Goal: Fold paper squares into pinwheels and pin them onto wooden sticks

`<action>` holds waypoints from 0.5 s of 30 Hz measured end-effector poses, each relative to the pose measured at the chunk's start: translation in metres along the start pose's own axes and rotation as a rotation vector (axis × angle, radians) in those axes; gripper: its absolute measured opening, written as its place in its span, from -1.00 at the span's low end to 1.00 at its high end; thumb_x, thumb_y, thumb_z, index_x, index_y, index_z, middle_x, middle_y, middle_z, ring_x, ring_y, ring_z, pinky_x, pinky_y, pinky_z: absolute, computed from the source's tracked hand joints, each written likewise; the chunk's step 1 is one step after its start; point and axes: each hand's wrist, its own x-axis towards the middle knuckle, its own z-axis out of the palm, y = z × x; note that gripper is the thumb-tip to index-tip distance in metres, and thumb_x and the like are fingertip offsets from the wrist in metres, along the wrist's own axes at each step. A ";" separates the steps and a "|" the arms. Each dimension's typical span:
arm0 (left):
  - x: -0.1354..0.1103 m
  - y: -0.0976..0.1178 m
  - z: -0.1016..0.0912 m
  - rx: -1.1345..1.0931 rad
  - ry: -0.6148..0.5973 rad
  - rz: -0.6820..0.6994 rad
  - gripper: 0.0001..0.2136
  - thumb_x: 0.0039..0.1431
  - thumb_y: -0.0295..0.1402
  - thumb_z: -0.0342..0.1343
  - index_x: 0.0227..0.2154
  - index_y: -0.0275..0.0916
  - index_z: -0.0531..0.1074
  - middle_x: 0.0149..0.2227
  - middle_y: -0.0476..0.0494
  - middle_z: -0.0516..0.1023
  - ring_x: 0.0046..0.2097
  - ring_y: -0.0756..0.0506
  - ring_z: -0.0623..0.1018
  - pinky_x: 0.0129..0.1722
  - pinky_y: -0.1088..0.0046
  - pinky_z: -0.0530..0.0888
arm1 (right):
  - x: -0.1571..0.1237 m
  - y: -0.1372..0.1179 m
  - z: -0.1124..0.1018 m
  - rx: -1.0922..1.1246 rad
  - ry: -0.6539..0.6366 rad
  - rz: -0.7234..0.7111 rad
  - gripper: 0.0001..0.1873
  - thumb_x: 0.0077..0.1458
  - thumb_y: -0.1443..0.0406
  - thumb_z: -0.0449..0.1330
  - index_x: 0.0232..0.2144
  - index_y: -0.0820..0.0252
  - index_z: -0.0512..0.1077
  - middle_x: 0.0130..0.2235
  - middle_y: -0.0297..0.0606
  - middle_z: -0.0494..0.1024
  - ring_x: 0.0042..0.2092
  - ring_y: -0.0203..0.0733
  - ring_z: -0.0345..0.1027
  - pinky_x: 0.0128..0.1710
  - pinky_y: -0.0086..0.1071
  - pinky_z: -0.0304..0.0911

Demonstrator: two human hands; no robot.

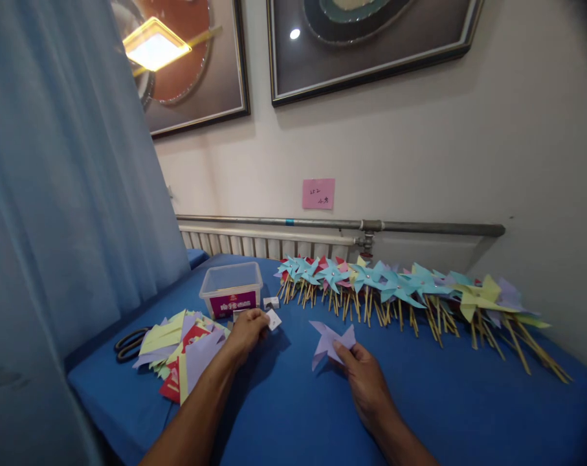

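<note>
Plainly, in the head view, a purple paper pinwheel [326, 343] was held at the lower centre of the frame, its right-hand side pinched between the thumb and fingers of the right hand [368, 382]. No single long axis was shown by it; its free blades were pointed toward the left of the frame, away from that grip. Slightly higher and to the left, a small white piece [274, 320] was grasped at the fingertips of the left hand [248, 330]; what it was could not be told. Pinwheel and piece were separated by bare blue cloth [293, 362], level with neither hand touching the other. Just above the piece, a little white box [272, 301] was seen beside the clear tub [232, 304].
</note>
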 end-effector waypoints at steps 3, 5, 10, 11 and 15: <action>-0.023 -0.008 0.003 0.305 -0.161 0.204 -0.87 0.07 -0.37 0.14 -0.55 -0.25 0.43 -0.51 -0.01 0.44 -0.44 -0.01 0.41 -0.37 0.49 0.29 | -0.001 -0.002 0.001 0.015 -0.003 0.013 -0.51 -0.17 0.00 0.52 -0.24 0.18 0.67 -0.32 -0.22 0.74 -0.21 0.08 0.62 -0.12 -0.18 0.47; -0.041 -0.015 0.005 0.499 -0.220 0.400 -0.89 0.10 -0.46 0.12 -0.51 -0.24 0.48 -0.33 -0.08 0.53 -0.26 -0.05 0.51 -0.23 0.47 0.35 | -0.002 -0.003 0.002 0.032 -0.008 0.016 -0.53 -0.17 0.01 0.52 -0.25 0.17 0.67 -0.31 -0.21 0.74 -0.21 0.09 0.62 -0.11 -0.16 0.48; -0.067 -0.025 0.004 0.681 -0.156 0.596 -0.82 0.22 -0.50 0.06 -0.33 -0.20 0.56 -0.10 -0.17 0.57 -0.18 -0.08 0.56 -0.17 0.44 0.41 | -0.003 -0.004 0.003 0.039 -0.009 0.011 -0.51 -0.18 0.01 0.53 -0.23 0.16 0.67 -0.30 -0.21 0.75 -0.20 0.10 0.62 -0.10 -0.14 0.49; -0.068 -0.026 0.003 0.681 -0.138 0.619 -0.81 0.24 -0.51 0.04 -0.31 -0.19 0.56 -0.10 -0.18 0.57 -0.19 -0.07 0.56 -0.18 0.44 0.42 | -0.003 -0.004 0.003 0.033 -0.006 0.016 -0.50 -0.18 0.01 0.53 -0.23 0.17 0.66 -0.30 -0.21 0.74 -0.20 0.09 0.62 -0.11 -0.15 0.49; -0.064 -0.026 -0.001 0.635 -0.065 0.652 -0.76 0.30 -0.50 -0.03 -0.27 -0.19 0.56 -0.13 -0.18 0.56 -0.21 -0.07 0.56 -0.17 0.44 0.45 | -0.004 -0.005 0.002 0.028 -0.017 0.019 -0.51 -0.18 0.00 0.52 -0.24 0.17 0.66 -0.31 -0.21 0.74 -0.19 0.09 0.62 -0.10 -0.17 0.47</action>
